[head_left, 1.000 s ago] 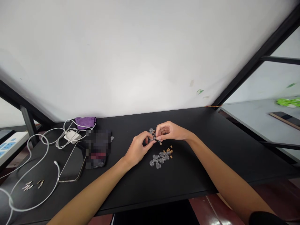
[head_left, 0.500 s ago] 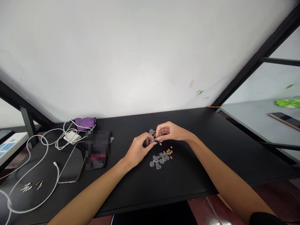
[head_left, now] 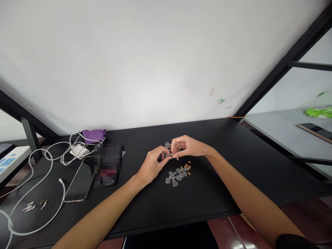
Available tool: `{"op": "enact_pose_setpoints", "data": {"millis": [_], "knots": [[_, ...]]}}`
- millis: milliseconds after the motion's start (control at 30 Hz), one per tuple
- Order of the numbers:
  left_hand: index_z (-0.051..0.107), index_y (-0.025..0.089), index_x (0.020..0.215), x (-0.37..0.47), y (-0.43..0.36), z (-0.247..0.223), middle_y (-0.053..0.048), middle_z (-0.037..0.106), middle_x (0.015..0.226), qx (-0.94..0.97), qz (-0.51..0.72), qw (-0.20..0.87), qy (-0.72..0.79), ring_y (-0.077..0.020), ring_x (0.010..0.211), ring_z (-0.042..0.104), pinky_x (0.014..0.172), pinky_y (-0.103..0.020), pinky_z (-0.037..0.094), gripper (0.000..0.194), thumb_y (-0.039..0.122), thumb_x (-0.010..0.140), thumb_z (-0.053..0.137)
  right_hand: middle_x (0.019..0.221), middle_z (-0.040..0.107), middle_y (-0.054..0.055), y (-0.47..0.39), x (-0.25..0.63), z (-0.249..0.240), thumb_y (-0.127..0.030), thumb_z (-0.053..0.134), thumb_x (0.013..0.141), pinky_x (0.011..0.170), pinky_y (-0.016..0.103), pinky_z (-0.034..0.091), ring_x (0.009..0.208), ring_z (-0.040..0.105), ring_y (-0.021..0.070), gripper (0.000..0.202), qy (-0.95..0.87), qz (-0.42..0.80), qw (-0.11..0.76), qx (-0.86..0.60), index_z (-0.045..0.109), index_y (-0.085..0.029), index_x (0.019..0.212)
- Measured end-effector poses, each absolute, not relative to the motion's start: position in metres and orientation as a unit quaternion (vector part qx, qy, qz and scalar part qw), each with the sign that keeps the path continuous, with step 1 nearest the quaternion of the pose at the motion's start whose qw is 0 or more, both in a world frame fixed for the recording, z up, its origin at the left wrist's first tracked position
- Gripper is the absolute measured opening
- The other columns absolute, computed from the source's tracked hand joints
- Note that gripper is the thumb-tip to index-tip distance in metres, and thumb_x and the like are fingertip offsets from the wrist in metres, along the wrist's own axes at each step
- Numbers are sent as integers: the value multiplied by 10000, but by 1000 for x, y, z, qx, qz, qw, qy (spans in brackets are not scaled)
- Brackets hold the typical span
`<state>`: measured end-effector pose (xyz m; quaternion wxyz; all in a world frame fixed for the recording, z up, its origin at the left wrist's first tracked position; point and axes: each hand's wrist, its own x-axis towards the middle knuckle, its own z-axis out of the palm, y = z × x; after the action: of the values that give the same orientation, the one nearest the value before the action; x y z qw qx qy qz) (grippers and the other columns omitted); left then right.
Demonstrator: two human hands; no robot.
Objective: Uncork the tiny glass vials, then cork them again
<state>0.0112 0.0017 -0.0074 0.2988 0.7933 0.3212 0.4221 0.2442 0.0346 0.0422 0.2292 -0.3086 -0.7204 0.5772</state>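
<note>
My left hand (head_left: 153, 164) is closed, its thumb and fingers pinching a tiny clear bottle (head_left: 168, 155) above the black table. Against that bottle's mouth, my right hand (head_left: 183, 147) pinches what looks like a small cork stopper (head_left: 172, 155); the fingertips hide most of it. Several clear bottles (head_left: 166, 144) lie just behind my hands, partly covered by them. Nearer to me is another group of small clear bottles (head_left: 175, 178), some round and some flared. Beside it, to the right, lie several loose tan corks (head_left: 189, 168).
On the left of the black table (head_left: 145, 211) lie a phone (head_left: 80, 181), a blurred-out dark item (head_left: 108, 162), a purple pouch (head_left: 93, 135), a white charger (head_left: 79, 151) and a looped white cable (head_left: 53, 218). Small metallic pieces (head_left: 29, 207) lie further left. A wall stands behind.
My right hand has shifted slightly left, bringing its fingertips closer to the bottle in my left hand. The left hand has barely moved, and the things on the table lie as before.
</note>
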Motion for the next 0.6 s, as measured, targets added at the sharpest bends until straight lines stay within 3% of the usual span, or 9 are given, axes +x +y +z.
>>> {"op": "enact_pose_setpoints", "data": {"millis": [233,400,600], "knots": [[672,220,1052,12,4,-11,2,706,938,786,441,306,306,-130,775,607,749,-238,500,97,211,961,705,875,756,36,35,242,40,-371,863,812,781,316,551,799,710,167,277,-733,570,211,-306,759,-161,961],[662,240,1183,13,5,-12,-23,728,1078,783,447,325,286,-154,922,687,859,-270,551,238,135,970,646,885,782,57,37,246,37,-374,854,827,777,316,568,795,731,179,269,-724,580,200,-314,799,-161,981],[637,231,1245,13,3,-9,-38,723,1090,787,454,300,293,-157,937,690,888,-294,563,299,111,972,613,806,792,61,39,248,32,-387,879,795,778,319,590,787,758,194,276,-697,602,208,-331,793,-148,904]]}}
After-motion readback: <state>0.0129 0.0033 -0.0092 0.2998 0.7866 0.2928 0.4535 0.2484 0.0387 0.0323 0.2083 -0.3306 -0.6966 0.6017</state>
